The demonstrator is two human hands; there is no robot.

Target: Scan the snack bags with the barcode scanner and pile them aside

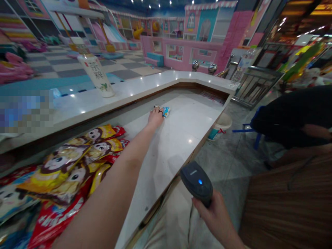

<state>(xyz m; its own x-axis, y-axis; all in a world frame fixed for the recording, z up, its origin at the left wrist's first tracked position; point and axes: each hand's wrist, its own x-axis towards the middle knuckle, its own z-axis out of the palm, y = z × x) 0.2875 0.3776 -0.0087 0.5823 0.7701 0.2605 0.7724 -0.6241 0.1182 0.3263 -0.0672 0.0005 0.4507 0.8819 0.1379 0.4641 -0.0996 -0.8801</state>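
At frame centre, the left hand cups a small blue-and-white packet on the white stone surface; at lower right, the right hand grips a black handheld barcode scanner.

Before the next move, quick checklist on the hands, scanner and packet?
1. Left hand on small packet: ok, fingers touch it.
2. Right hand around scanner: ok, held firmly.
3. Scanner's blue light: ok, lit.
4. Barcode on packet facing up: cannot tell, too small and partly covered.
5. Left forearm off the snack bags: cannot tell, it lies right beside them.
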